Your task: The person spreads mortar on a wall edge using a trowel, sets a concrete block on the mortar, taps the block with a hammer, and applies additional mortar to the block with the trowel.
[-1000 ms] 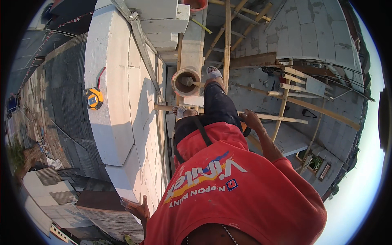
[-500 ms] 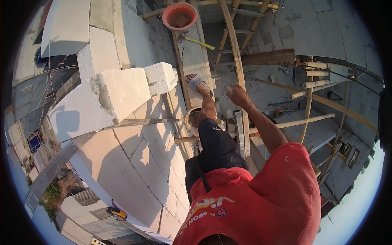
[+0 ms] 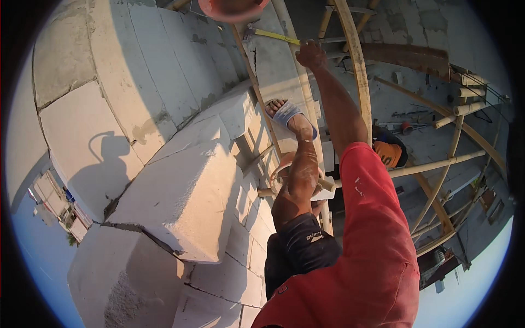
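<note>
My right hand (image 3: pixel 312 56) reaches far forward, its fingers closed at the end of the yellow handle of a hammer (image 3: pixel 277 36). The hammer's head rests on a grey plank (image 3: pixel 268 65), near the plank's left edge. My left hand is out of the picture. Below the hammer, my sandalled foot (image 3: pixel 290 116) stands on the same plank. Past the hammer head, at the upper rim of the view, sits a reddish bucket (image 3: pixel 232 10), partly cut off. Another bucket (image 3: pixel 281 169) is half hidden behind my leg.
Pale block masonry (image 3: pixel 180 202) rises at left, with stepped, uneven edges. Bamboo poles (image 3: pixel 358 71) of scaffolding stand and cross at right, above a lower floor. A person in an orange shirt (image 3: pixel 387 152) is below, beside the scaffold, partly hidden by my sleeve.
My right hand has moved forward to the hammer's handle end and closed there. The view has shifted, showing more block wall at left; the person in orange has come into sight.
</note>
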`<state>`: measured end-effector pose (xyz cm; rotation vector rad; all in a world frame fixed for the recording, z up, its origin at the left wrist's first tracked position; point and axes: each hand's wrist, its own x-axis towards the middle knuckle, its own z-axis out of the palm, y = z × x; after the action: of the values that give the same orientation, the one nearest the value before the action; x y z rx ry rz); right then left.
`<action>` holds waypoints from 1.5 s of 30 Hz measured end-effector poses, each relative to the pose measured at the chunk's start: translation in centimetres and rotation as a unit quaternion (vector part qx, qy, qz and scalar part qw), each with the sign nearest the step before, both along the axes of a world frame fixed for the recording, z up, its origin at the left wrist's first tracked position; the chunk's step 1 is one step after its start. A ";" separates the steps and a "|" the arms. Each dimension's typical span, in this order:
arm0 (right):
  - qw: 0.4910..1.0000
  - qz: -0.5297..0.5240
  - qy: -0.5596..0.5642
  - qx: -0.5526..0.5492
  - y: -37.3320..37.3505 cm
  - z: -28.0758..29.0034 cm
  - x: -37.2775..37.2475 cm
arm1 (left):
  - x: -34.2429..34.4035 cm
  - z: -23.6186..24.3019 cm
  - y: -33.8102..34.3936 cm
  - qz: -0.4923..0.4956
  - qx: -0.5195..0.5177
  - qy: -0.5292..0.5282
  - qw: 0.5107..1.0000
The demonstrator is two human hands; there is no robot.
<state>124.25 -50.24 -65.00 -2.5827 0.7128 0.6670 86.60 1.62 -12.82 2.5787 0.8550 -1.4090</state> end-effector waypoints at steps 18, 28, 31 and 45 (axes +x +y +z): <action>0.999 -0.028 -0.038 0.014 3.3 2.3 -2.7 | 0.5 -4.3 1.7 0.052 -0.015 0.032 0.998; 0.956 -0.215 -0.051 0.191 5.2 33.6 -29.4 | -11.1 4.6 3.2 0.163 -0.127 -0.021 0.978; 0.949 -0.150 -0.188 0.202 4.3 46.6 -35.3 | -16.5 6.2 3.1 0.235 -0.159 -0.049 0.958; 0.768 0.521 -0.258 0.269 24.5 81.2 -20.7 | -32.8 3.7 -7.2 0.543 -0.243 -0.198 0.779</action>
<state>103.55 -25.72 16.17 -2.2119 -1.0362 0.2920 53.81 -5.62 -9.07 1.3918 1.3171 -0.5646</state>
